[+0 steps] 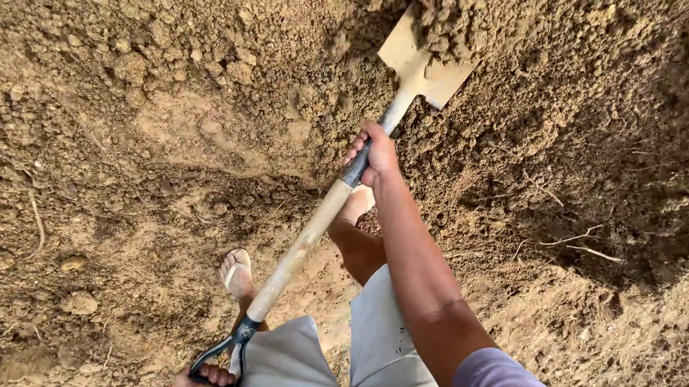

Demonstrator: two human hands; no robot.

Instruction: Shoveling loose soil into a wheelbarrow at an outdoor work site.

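Loose dirt (145, 120) half-buried our one shovel (308, 236) blade; right hand (370, 156) wrapped shaft, left hand (202, 383), partly cropped, clenched handle.

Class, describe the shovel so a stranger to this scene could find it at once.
Start at the wall of loose brown soil filling the view. A long pale wooden shaft slants up into it: the shovel, held by the right hand and left hand. Only it has a flat, soil-laden blade.
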